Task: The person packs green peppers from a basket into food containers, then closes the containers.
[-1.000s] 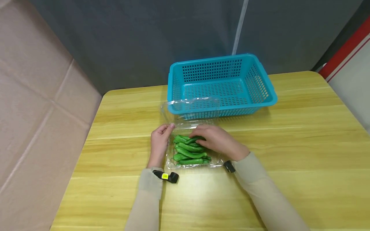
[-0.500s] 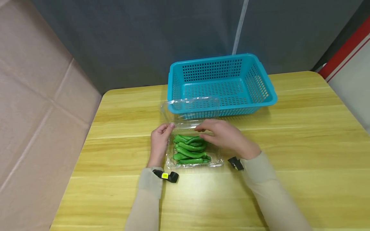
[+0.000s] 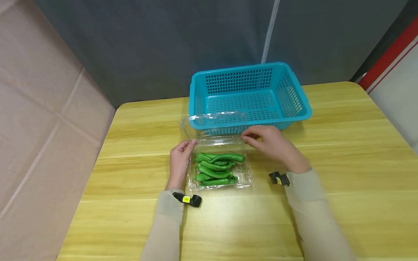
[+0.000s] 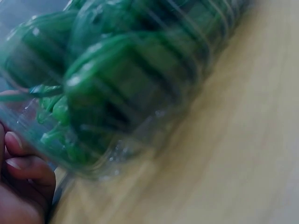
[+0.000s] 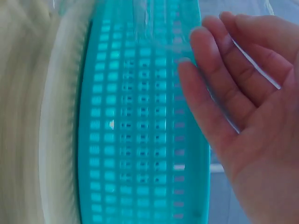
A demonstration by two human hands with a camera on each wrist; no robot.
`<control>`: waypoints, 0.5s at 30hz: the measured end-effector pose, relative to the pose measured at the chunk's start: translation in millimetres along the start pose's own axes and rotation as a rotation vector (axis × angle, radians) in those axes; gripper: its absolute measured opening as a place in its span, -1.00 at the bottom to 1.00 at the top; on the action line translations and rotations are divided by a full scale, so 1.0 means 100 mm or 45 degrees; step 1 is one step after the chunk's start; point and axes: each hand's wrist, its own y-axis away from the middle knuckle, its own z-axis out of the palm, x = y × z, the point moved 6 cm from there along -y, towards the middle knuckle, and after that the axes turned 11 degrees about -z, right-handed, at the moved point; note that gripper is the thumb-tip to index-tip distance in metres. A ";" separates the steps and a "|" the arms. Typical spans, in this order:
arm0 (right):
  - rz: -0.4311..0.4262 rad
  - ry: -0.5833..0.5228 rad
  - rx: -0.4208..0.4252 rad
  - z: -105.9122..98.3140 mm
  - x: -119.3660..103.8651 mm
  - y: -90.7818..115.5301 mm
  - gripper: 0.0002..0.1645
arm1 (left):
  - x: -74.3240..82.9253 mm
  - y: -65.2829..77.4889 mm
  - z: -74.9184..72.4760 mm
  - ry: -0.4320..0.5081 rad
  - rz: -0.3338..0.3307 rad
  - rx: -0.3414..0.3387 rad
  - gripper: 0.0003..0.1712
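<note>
A clear plastic clamshell box (image 3: 249,177) lies on the table with its lid (image 3: 213,127) raised at the back. Several long green peppers (image 3: 215,174) fill its base; the topmost reaches toward the right side. At the back left corner, by the hinge, my left hand (image 3: 179,161) pinches the box's edge between thumb and fingers. The left wrist view shows its curled fingers (image 4: 30,170) against the clear wall. My right hand (image 3: 269,143) is in the air at the lid's right edge, thumb and fingertips close together. In the right wrist view its fingers (image 5: 219,60) are loosely bent, holding no pepper.
A blue plastic basket (image 3: 302,112) with slotted walls stands behind the box, and the lid overlaps its front wall in the head view. The wooden table (image 3: 130,174) ends at a dark grey curtain (image 3: 147,43). A tiled wall (image 3: 39,108) rises on the left.
My right hand has left the top pepper in the box and moved right and back to the lid's edge. That pepper is now uncovered. The left hand has stayed in place.
</note>
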 end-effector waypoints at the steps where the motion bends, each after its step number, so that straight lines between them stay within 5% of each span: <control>1: 0.027 -0.004 0.008 -0.02 0.04 0.02 -0.80 | 0.00 0.00 0.00 0.000 0.007 0.003 -0.68; 8: 0.169 0.025 0.188 -0.19 0.18 0.11 -0.72 | 0.00 0.00 0.00 0.019 0.022 0.007 -0.68; 12: 0.129 -0.032 0.301 -0.24 0.11 0.09 -0.65 | 0.01 0.00 0.00 0.027 0.036 0.007 -0.71; 15: 0.087 -0.092 0.274 -0.20 0.06 0.05 -0.61 | 0.00 -0.01 0.00 0.037 0.033 0.004 -0.71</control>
